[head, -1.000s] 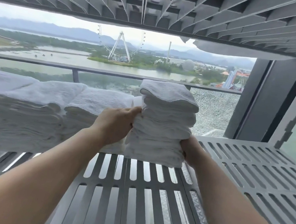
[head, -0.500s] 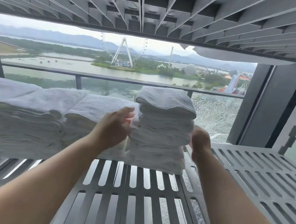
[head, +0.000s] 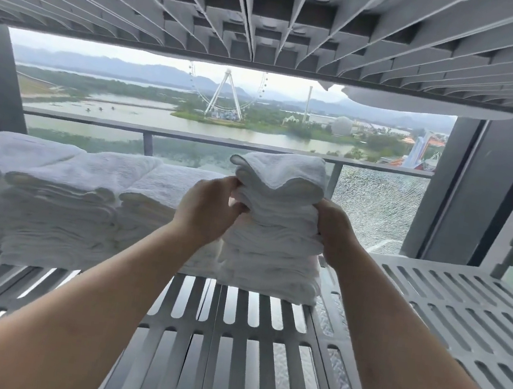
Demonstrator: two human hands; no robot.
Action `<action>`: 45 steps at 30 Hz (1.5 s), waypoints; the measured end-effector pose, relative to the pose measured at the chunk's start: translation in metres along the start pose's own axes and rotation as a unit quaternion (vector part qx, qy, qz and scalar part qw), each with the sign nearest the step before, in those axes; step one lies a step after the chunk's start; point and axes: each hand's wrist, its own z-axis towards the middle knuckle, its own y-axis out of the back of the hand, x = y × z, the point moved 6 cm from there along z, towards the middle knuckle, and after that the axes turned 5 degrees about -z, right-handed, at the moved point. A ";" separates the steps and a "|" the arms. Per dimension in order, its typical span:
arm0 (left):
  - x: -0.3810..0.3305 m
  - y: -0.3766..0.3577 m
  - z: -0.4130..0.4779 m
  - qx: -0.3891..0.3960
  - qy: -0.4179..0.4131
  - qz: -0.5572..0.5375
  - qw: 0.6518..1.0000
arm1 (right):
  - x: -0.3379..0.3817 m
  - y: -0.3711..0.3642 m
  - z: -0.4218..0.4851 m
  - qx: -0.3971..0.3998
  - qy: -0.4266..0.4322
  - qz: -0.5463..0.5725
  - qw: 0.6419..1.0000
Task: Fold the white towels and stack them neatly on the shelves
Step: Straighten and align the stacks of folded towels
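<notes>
A tall stack of folded white towels (head: 273, 255) stands on the slatted grey shelf (head: 229, 337), right of centre. My left hand (head: 206, 209) pinches the stack's left side near the top. My right hand (head: 333, 229) grips its right side at the same height. The upper towels bulge and wrinkle between my fingers. To the left, several lower piles of folded white towels (head: 62, 198) sit side by side, touching the tall stack.
A ribbed upper shelf (head: 272, 17) hangs close overhead, with towel edges hanging below it at the right. Behind the shelf is a window with a railing (head: 191, 136) and cracked glass (head: 377, 207). A slatted shelf section (head: 462, 306) lies at the right.
My hands let go of the stack's lower sides, rose, and now squeeze it near the top. The stack's top has become rumpled.
</notes>
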 end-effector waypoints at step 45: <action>-0.015 -0.034 0.046 0.142 0.254 -0.325 0.900 | 0.088 -0.004 -0.015 -0.216 0.228 -0.319 0.894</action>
